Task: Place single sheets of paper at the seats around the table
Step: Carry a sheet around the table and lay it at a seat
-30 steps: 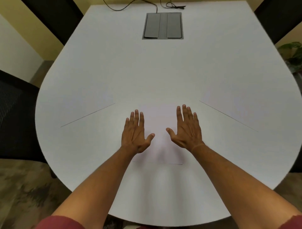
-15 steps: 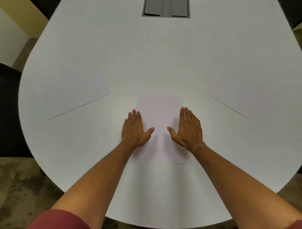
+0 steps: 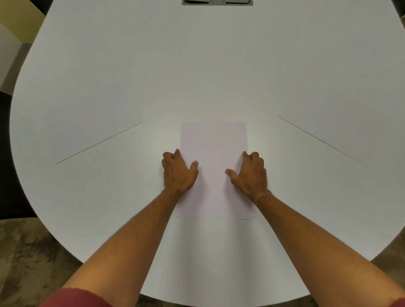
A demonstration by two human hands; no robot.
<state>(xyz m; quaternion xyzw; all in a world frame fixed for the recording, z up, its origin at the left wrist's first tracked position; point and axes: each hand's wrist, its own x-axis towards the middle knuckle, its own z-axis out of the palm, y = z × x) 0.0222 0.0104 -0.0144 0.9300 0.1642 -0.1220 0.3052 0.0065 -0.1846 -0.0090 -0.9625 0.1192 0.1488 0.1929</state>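
White and rounded, the table (image 3: 219,65) is filling nearly the whole view, with patterned carpet showing past its near edge. One sheet of paper (image 3: 213,140) is lying flat near that edge, its long axis pointing straight away from the person. Both hands are resting on the sheet's long sides, equally near. The left hand (image 3: 178,173) is pressing the left side, fingers curled, gripping nothing. The right hand (image 3: 249,175) is mirroring it on the right side. Two faint sheets seem to be lying well apart on either side.

Looked like an office meeting room: big white table (image 3: 208,65), cable hatch (image 3: 217,2) far beyond the hands (image 3: 178,173).
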